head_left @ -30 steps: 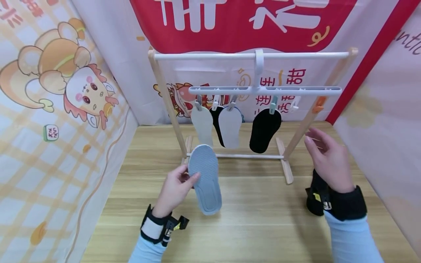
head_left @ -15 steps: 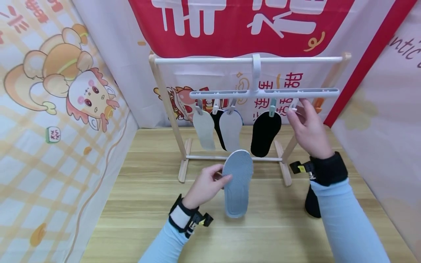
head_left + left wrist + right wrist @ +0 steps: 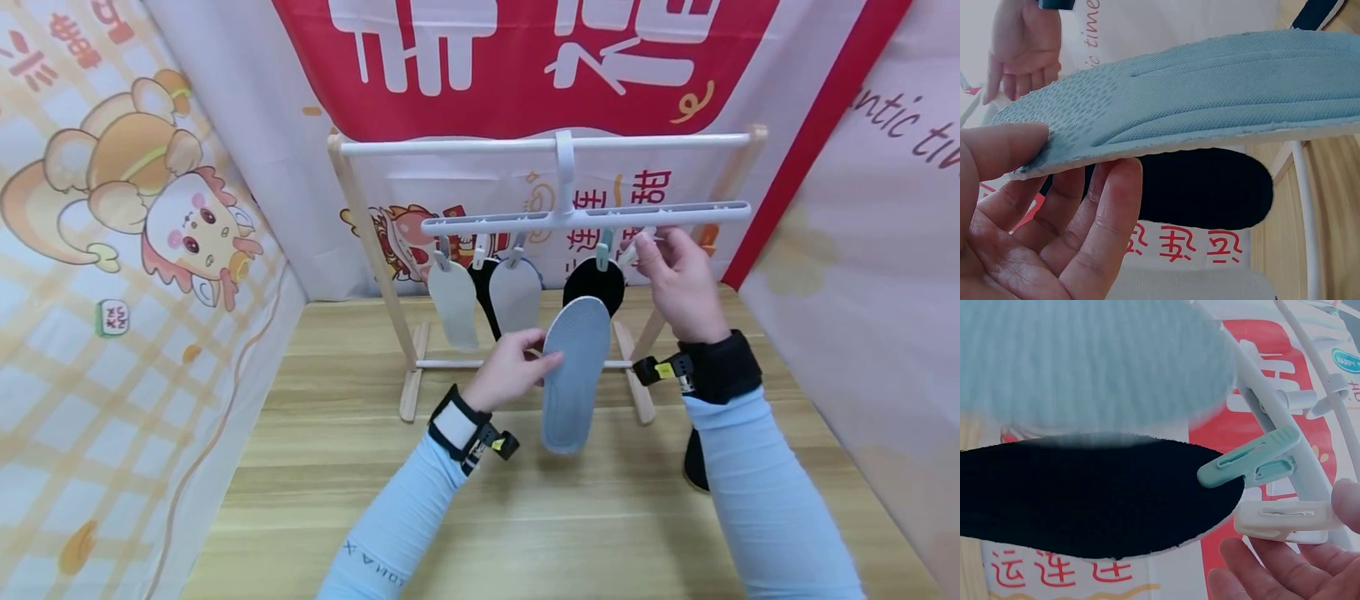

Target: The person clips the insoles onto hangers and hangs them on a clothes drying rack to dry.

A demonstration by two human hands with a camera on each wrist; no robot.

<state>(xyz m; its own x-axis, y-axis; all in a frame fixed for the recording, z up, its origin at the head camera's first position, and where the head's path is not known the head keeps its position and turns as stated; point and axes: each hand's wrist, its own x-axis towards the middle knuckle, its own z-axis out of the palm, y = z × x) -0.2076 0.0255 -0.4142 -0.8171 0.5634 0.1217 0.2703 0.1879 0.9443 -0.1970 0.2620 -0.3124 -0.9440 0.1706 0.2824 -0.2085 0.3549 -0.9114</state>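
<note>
My left hand [image 3: 510, 371] pinches a grey-blue insole [image 3: 576, 383] by its side, thumb on the textured face and fingers behind. The insole is upright, in front of a black insole [image 3: 594, 282] that hangs from a green clip [image 3: 1250, 459]. With thumb and fingers, my right hand [image 3: 681, 283] holds a white clip [image 3: 1288, 519] on the hanger bar [image 3: 517, 222], just right of the green one. In the right wrist view the white clip has nothing in its mouth. The grey-blue insole's upper end is near that clip, apart from it.
More insoles hang on the left: a cream one [image 3: 453, 304], a white one [image 3: 516, 296] and a partly hidden black one. An orange clip [image 3: 707, 237] is at the rack's right post. Another black insole [image 3: 696, 462] lies on the wooden table [image 3: 525, 533], partly behind my right sleeve.
My left hand has carried the grey-blue insole right and up, in front of the black hanging one. My right hand has risen from beside the rack, taken hold of the white clip and tilted it.
</note>
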